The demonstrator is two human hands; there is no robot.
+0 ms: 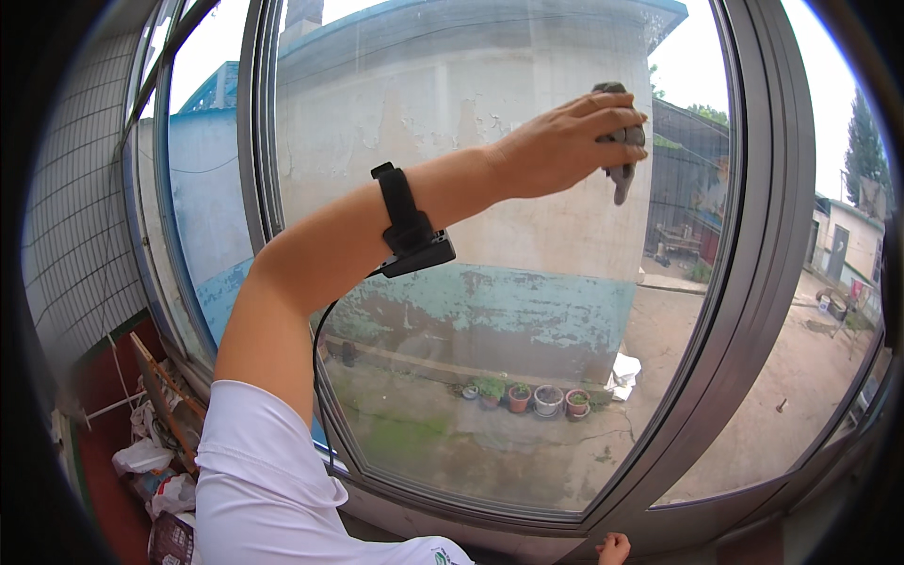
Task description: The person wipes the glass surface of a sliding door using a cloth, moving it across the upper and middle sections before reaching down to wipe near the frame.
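My left hand [565, 145] is raised on the upper right part of a window pane [452, 212], back of the hand towards me. Bunched under its fingers is a grey cloth [621, 134], one end hanging below the hand. A black strap [401, 208] with a small dark box [421, 254] circles the left forearm, and a black cable [316, 353] runs down from it. Low in the view, by the sill, my right hand [613, 549] appears with curled fingers; it is cut off by the lower edge, so whether it grips anything is unclear.
A metal window frame [759, 233] surrounds the pane. At lower left, plastic bags [173, 494] and a wooden board [159, 395] lie beside a tiled wall [85, 191]. Outside stand several potted plants [519, 397] before a peeling wall [452, 311].
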